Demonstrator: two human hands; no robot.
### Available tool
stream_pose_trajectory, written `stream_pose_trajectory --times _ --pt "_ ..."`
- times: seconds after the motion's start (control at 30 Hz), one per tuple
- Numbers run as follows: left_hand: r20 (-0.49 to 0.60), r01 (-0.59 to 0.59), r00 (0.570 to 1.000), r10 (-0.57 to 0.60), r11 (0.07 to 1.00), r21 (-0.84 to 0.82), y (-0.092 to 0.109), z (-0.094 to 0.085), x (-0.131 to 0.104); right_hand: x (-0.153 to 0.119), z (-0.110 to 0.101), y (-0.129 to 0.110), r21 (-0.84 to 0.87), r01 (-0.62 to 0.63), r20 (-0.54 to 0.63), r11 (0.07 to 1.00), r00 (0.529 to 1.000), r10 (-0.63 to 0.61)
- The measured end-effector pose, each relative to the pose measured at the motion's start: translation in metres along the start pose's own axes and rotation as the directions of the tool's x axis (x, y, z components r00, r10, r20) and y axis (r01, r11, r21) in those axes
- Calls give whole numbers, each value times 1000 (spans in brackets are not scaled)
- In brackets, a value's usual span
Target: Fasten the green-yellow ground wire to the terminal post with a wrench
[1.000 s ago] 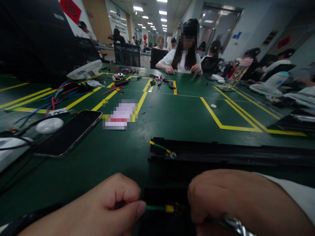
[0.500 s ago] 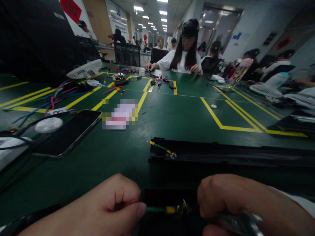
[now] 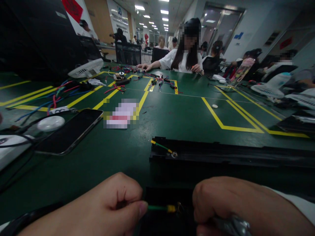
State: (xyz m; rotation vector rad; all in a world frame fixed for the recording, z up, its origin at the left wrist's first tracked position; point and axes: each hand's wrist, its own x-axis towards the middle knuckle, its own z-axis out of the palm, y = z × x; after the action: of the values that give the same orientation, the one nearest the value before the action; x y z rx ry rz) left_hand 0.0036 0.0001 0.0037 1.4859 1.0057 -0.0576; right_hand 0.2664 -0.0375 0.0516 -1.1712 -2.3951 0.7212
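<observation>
green wire [image 3: 157, 207] | pinched by left hand [image 3: 108, 209] | right hand [image 3: 241, 206] maybe gripping tool

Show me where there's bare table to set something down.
Bare green mat lies between the black rail, the blurred card and the yellow box outline. Left is crowded: phone, white puck, loose wires. Near edge holds both hands.

Looks like an electronics assembly workshop: long green counter [image 3: 177, 114] marked off with yellow tape lines [image 3: 221, 123], loose coloured wires [image 3: 56, 98] scattered on it, desk fans [image 3: 86, 68], seated people [image 3: 184, 55] working opposite, ceiling strip lights [image 3: 139, 7] overhead.
</observation>
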Motion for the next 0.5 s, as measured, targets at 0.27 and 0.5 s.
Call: stream_pose_trajectory --times 0.27,0.5 --pt "8 4 1000 -4 1000 -9 -4 0 -1 18 -24 -4 -65 23 277 998 961 -4" --pt "-48 29 998 -28 999 19 -3 1 -2 13 -32 -2 109 -36 170 993 985 17"
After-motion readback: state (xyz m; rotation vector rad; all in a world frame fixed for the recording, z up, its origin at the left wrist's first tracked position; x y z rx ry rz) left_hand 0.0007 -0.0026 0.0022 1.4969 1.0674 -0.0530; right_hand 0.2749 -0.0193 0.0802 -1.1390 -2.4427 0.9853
